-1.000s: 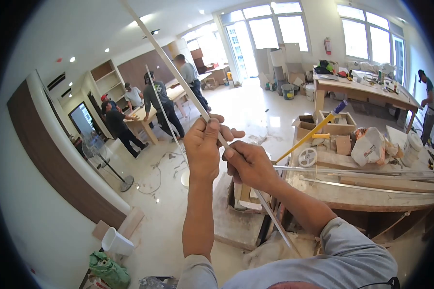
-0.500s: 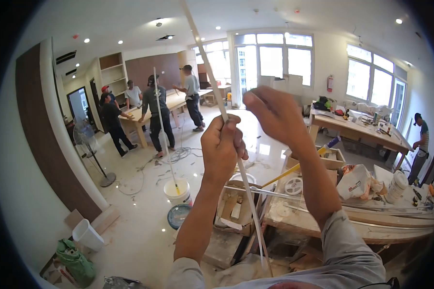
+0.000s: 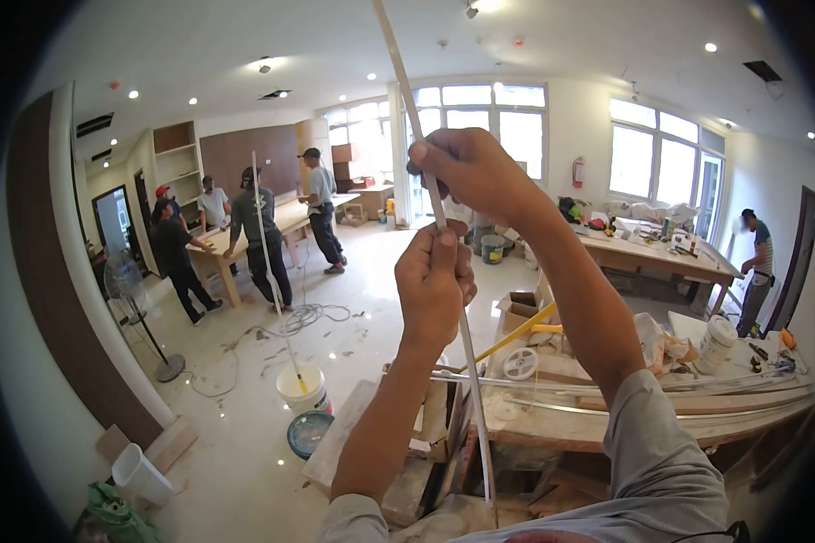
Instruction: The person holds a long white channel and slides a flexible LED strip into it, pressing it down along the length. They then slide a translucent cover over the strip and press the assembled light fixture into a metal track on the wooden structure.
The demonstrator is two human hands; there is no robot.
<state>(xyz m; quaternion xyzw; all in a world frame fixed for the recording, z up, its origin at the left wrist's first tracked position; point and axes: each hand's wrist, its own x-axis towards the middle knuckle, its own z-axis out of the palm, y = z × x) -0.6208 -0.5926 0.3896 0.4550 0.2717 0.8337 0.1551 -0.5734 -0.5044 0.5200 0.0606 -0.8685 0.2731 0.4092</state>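
A long, thin pale strip stands nearly upright, running from the top edge down to the bottom of the view. My left hand is closed around it near the middle, with the thumb on its face. Just above, my right hand pinches the same strip between thumb and bent fingers. Below the hands is a cluttered wooden workbench. A white reel lies on it beside a yellow-handled pole.
People stand around a long wooden table at the left back. A white bucket holds an upright pole; a fan stands left. Another worktable and a person are at the right.
My right hand has moved down and left onto the strip and closed on it; before, it was off the strip. The room has shifted leftward in view.
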